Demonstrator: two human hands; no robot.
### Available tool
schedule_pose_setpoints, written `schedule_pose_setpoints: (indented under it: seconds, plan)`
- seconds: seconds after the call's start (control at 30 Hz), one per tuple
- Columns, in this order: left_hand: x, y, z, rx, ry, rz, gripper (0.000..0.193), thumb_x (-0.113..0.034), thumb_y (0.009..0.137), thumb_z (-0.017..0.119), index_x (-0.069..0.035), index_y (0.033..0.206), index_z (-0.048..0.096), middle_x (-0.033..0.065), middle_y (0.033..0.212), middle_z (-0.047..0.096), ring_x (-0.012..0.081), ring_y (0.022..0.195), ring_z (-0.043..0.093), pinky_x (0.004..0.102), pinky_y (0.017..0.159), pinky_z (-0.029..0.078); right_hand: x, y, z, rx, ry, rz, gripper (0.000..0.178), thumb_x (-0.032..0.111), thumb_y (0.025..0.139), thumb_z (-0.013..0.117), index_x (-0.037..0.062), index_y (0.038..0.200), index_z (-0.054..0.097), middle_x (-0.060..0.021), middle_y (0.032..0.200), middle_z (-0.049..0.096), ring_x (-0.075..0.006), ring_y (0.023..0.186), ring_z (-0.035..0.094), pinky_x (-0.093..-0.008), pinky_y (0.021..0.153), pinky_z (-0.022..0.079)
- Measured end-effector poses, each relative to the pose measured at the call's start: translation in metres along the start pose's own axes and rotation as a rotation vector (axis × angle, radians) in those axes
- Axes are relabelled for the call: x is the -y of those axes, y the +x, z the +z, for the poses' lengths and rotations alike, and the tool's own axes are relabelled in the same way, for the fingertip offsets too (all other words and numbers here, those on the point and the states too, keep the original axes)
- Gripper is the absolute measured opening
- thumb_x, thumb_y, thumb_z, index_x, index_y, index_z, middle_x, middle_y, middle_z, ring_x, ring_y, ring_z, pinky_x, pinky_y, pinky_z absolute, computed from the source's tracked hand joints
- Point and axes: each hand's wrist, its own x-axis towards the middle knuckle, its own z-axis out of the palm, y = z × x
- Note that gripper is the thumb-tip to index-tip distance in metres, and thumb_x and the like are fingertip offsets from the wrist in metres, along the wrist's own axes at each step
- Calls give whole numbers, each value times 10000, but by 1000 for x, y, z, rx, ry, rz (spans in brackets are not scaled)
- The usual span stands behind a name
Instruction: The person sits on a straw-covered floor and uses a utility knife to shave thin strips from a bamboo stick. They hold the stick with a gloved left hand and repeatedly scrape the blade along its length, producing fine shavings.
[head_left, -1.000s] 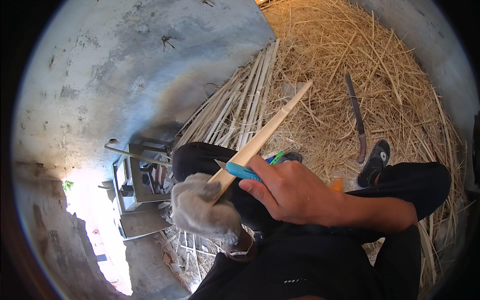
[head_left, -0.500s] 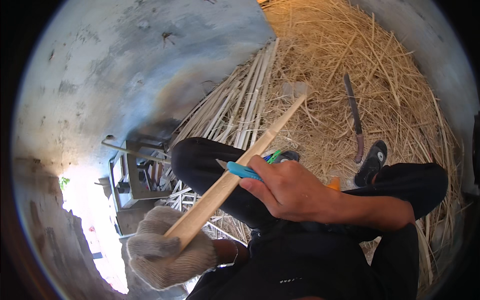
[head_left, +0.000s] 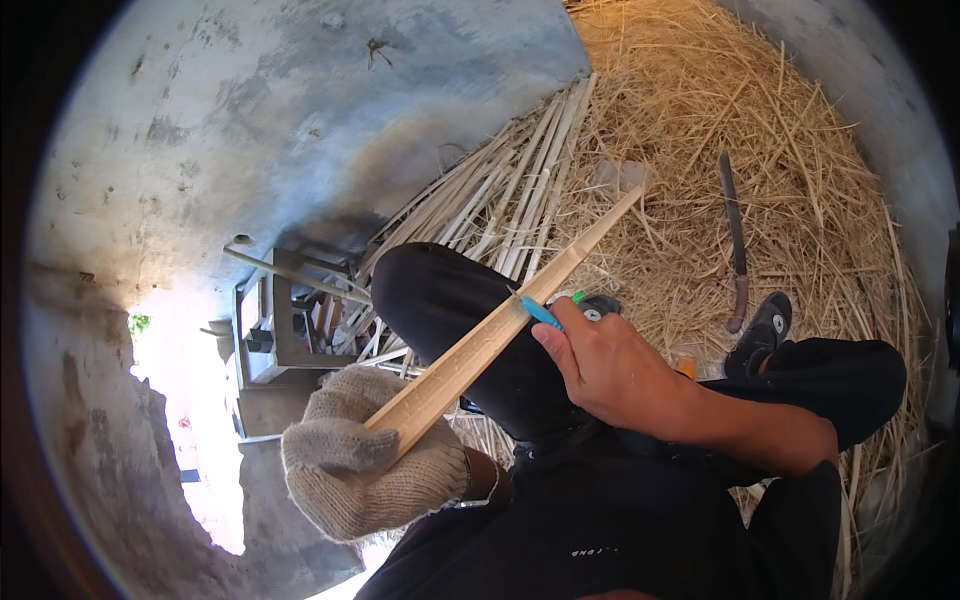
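Observation:
A long, pale split-bamboo strip (head_left: 468, 360) slants from lower left to upper right across my lap. Its near end is gripped by my left hand (head_left: 375, 455), which wears a knitted grey-beige glove, with the thumb pressed over the strip. My bare right hand (head_left: 625, 365) is closed round a utility knife (head_left: 540, 312) with a light-blue handle. The knife's blade end meets the strip near its middle; the right fingers hide most of the handle. Beyond the knife, the strip narrows toward its far tip, past a node.
Many split strips (head_left: 520, 200) lie in a bundle along the wall. Shavings (head_left: 680, 130) cover the floor ahead. A long-bladed knife (head_left: 735, 240) lies on them, close to my shoe (head_left: 760, 335). A wooden frame (head_left: 290, 320) stands at left.
The knife has moved up along the strip, away from the gloved hand, and its angle has turned. My left hand still holds the near end. The whole view has shifted slightly.

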Motion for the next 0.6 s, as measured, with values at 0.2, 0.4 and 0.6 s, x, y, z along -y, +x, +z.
schedule_pose_setpoints:
  seconds: [0.2, 0.4, 0.6]
  plan:
    - [6, -1, 1, -118, 490, 294, 358, -235, 929, 495, 19, 676, 499, 94, 531, 429, 226, 391, 462, 308, 369, 415, 12, -16, 4, -40, 4, -205, 318, 299, 1053, 513, 1, 957, 455, -173, 498, 552, -400, 443, 593, -494, 410, 473]
    - [-9, 8, -1, 88, -260, -143, 323, -196, 867, 527, -10, 610, 468, 89, 478, 390, 216, 347, 411, 307, 362, 375, 32, -21, -7, -32, 95, -221, 276, 247, 1043, 538, -4, 942, 480, -175, 521, 541, -377, 448, 581, -456, 412, 450]
    - [-17, 24, -20, 281, -90, -279, 233, -77, 805, 645, -15, 628, 506, 80, 519, 451, 209, 363, 448, 302, 399, 393, -2, 3, 4, -56, 15, 36, 295, 273, 1053, 508, -15, 987, 503, -210, 541, 544, -426, 482, 589, -485, 437, 449]
